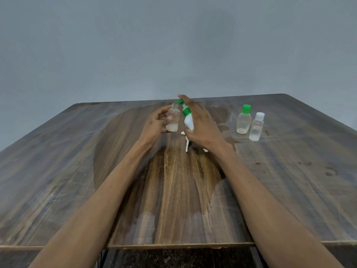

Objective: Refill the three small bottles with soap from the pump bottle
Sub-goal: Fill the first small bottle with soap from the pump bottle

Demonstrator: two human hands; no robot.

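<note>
Bare forearms reach from the near edge of the wooden table (pixel 58 171) toward its middle. At centre, the left hand (pixel 154 125) curls its fingers and thumb round an uncapped clear small bottle (pixel 173 118), held upright, with a little white soap at its bottom. Just to its right, the right hand (pixel 201 124) grasps the white pump bottle (pixel 188 121), tilted, thumb low on its body and forefinger laid over the green pump head (pixel 181 105), whose spout reaches the open neck of the small bottle. A white part (pixel 187 146), too small to identify, lies on the table below that hand. Further right stand a green-capped small bottle (pixel 244 120) and, just beside it, a white-capped small bottle (pixel 256 127), each nearly empty.
</note>
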